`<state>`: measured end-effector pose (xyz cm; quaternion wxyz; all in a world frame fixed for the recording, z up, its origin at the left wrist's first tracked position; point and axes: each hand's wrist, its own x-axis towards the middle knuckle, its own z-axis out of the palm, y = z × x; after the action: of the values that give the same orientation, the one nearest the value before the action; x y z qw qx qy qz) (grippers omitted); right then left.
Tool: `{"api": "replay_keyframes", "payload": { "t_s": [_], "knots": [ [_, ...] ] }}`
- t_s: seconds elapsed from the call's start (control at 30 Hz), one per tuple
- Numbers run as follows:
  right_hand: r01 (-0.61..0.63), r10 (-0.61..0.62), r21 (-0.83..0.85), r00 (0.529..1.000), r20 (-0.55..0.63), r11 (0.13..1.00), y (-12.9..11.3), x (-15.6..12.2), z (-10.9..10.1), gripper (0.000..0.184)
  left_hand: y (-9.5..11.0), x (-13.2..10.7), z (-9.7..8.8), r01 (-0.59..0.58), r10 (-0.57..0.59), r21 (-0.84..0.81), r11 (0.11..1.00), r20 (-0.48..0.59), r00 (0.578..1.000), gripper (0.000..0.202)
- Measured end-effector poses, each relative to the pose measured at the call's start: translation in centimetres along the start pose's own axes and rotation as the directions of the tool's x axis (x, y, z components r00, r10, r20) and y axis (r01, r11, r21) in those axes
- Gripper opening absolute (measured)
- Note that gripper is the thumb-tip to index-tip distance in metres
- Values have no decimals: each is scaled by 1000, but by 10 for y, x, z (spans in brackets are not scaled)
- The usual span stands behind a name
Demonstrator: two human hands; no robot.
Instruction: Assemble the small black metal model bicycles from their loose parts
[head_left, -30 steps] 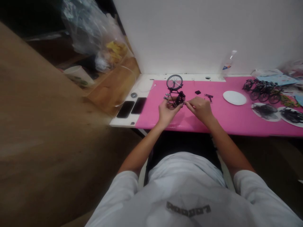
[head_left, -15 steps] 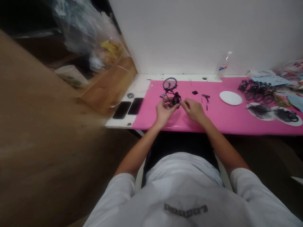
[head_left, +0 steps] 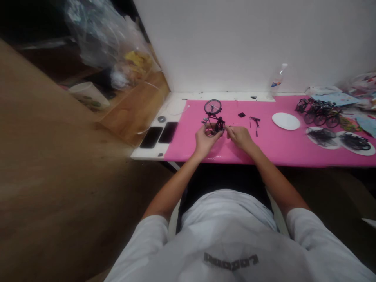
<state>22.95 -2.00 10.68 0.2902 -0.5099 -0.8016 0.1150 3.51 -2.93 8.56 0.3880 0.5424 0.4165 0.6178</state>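
Model bicycle (head_left: 219, 124), one, dark, spoked: we find it above the pink sheet (head_left: 188, 150) on the near left of the table, one wheel pointing to the wall. Left hand (head_left: 205, 140): closed on the model bicycle, thumb and fingers gripping its near end. Right hand (head_left: 240, 136): fingertips drawn together just beside the same end; we cannot tell whether they pinch a small part or touch the bicycle.

Loose on the sheet, right of the bicycle, we count: small black piece (head_left: 241, 114), one; dark pistol-shaped part (head_left: 255, 119), one; short dark rod (head_left: 257, 132), one, just below that part.

Farther right: bare white plate (head_left: 286, 121), one; dark model bicycles (head_left: 319, 113), several, standing in a cluster; dark parts (head_left: 323, 136), heaped on a second plate.

Left end: smartphones (head_left: 168, 132), two, side by side. By the wall: clear plastic bottle (head_left: 277, 81), upright.
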Motion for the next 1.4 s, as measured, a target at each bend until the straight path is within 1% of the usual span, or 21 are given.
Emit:
{"api": "replay_keyframes", "payload": {
  "t_s": [0.07, 0.1, 0.17, 0.27, 0.3, 0.4, 0.57, 0.7, 0.9, 1.1, 1.2, 1.23, 1.3, 1.4],
  "knots": [
    [-3, 3, 17, 1000, -4, 1000, 4, 0, 2, 76, -5, 1, 0, 2, -2, 0, 1000, 1, 1000, 49],
    [-1, 2, 26, 1000, -12, 1000, 6, 0, 4, 73, -8, 1, 0, 5, -5, 3, 1000, 0, 1000, 48],
    [-8, 10, 40, 999, -39, 999, 11, 1, 8, 61, -15, 3, -2, 13, -13, 4, 1000, 3, 1000, 49],
    [-15, 19, 58, 997, -73, 998, 19, 2, 17, 35, -28, 7, -5, 10, -10, 19, 1000, -3, 1000, 48],
    [-2, 7, 63, 997, -81, 998, 21, 2, 21, 30, -33, 8, -5, 6, -5, 38, 999, -20, 1000, 46],
    [72, -66, 55, 991, -114, 996, 29, 1, 32, 25, -45, 8, -6, 0, 5, 88, 996, -57, 998, 43],
    [175, -174, -4, 972, -158, 984, 39, 1, 46, 23, -56, 2, -2, -16, 21, 83, 996, -59, 998, 41],
    [192, -191, -10, 965, -180, 981, 47, 2, 52, 22, -58, 0, 0, -14, 19, 81, 997, -53, 998, 41],
    [165, -163, 7, 975, -148, 986, 51, 3, 57, 23, -62, 1, -1, -20, 23, 98, 995, -35, 999, 39],
    [64, -67, -39, 994, -88, 997, 50, 3, 62, 36, -63, 0, 0, -31, 32, 105, 994, -9, 999, 37],
    [29, -31, -30, 998, -60, 999, 49, 2, 61, 42, -62, 0, 0, -17, 19, 97, 995, -16, 1000, 38],
    [20, -21, -12, 998, -64, 1000, 48, 2, 61, 41, -62, 0, 0, -13, 15, 94, 995, -19, 1000, 38],
    [12, -8, 40, 996, -94, 999, 47, 1, 60, 33, -63, 1, 0, -12, 14, 92, 996, -21, 1000, 38],
    [36, -21, 105, 989, -146, 994, 46, 0, 61, 22, -64, 1, 0, -16, 18, 95, 995, -15, 1000, 37]
  ]
}}
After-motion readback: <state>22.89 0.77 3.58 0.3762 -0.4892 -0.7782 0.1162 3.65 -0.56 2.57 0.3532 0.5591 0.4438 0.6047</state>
